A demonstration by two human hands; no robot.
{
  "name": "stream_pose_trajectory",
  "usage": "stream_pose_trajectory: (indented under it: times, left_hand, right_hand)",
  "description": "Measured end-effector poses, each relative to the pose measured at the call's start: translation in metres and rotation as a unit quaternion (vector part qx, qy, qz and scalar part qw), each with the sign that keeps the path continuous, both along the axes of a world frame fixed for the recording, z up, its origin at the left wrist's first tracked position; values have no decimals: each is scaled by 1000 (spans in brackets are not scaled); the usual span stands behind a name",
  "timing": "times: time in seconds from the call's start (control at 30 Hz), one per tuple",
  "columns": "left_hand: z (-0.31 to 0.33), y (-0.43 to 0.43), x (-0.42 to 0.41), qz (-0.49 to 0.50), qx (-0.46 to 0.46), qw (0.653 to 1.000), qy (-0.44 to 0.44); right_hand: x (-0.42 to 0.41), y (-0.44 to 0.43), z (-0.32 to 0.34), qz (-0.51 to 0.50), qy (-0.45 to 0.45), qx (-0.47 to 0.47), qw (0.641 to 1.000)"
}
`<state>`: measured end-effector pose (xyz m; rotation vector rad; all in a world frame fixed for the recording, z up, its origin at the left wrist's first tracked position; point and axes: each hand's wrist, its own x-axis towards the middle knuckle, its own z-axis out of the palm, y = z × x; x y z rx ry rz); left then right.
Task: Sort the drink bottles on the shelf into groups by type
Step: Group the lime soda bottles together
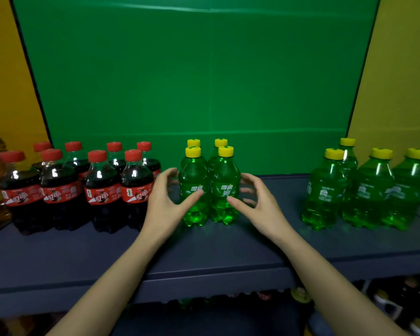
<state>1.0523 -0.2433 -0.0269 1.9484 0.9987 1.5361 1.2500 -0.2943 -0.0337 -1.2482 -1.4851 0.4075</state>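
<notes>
We note four green bottles [194, 185] in tight two-by-two block, mid shelf [228, 251], set back from front edge. Left hand [164, 200] and right hand [257, 202] cupped wide either side of block, thumb tips at front pair, fingers spread, nothing gripped. We judge hands are squaring block or readying to slide it whole. Second green group [325, 190] toward right end, well apart; same type, likely to be joined. Cola bottles [102, 185] packed at left end. All smooth clear plastic, waisted bodies, lobed bases, glossy labels.

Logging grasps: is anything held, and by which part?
The left hand and right hand cup the middle green bottles at label height; firm grip cannot be told.
</notes>
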Motion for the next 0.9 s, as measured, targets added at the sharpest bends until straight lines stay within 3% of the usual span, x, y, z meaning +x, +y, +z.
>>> stream_pose_trajectory:
  times: [0.13, 0.23, 0.37, 0.5, 0.6, 0.7, 0.8, 0.9]
  left_hand:
    - [13, -20, 0, 40, 200, 979, -7]
    - [23, -34, 17, 6, 234, 972, 13]
    - [27, -51, 66, -100, 189, 976, 45]
    - [21, -56, 129, -197, 80, 970, 119]
    - [15, -54, 174, -240, -34, 957, 160]
    - [11, -47, 209, -285, -131, 940, 135]
    - [6, -47, 234, -268, -152, 947, 90]
    - [2, -53, 250, -178, -124, 975, 41]
  right_hand:
    - [18, -38, 14, -88, -56, 100, 990]
    - [45, -69, 23, -150, -63, 148, 976]
    - [96, -101, 28, -240, -61, 174, 953]
    - [145, -115, 21, -325, -36, 151, 933]
    - [171, -120, 14, -327, -51, 124, 936]
    - [183, -119, 8, -302, -85, 87, 945]
    - [187, -114, 3, -279, -119, 70, 950]
    - [189, -111, -1, -261, -141, 84, 951]
